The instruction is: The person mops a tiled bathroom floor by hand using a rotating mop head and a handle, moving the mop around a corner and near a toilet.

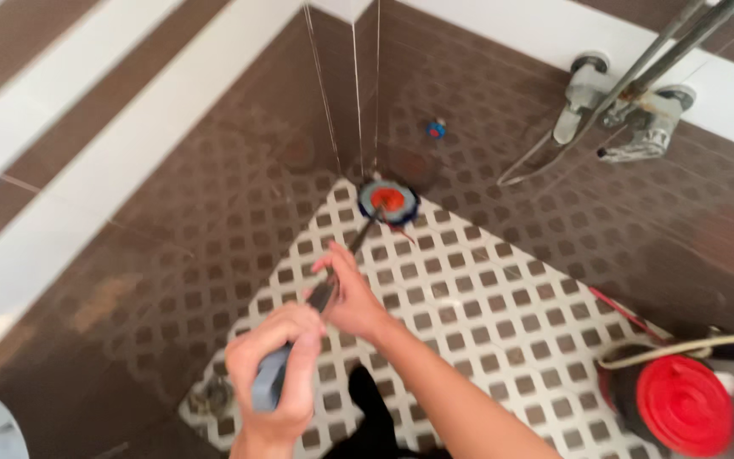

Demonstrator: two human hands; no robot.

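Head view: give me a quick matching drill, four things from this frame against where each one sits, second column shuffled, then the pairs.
Things:
1. left hand
2. right hand
3. round head of the tool
4. red-capped container

Places:
A. at the floor corner where the two brown walls meet
B. lower right edge of the patterned floor
C. on the grey handle end of the tool
D. further up the dark shaft

Pairs: 1-C, 2-D, 3-A, 4-B
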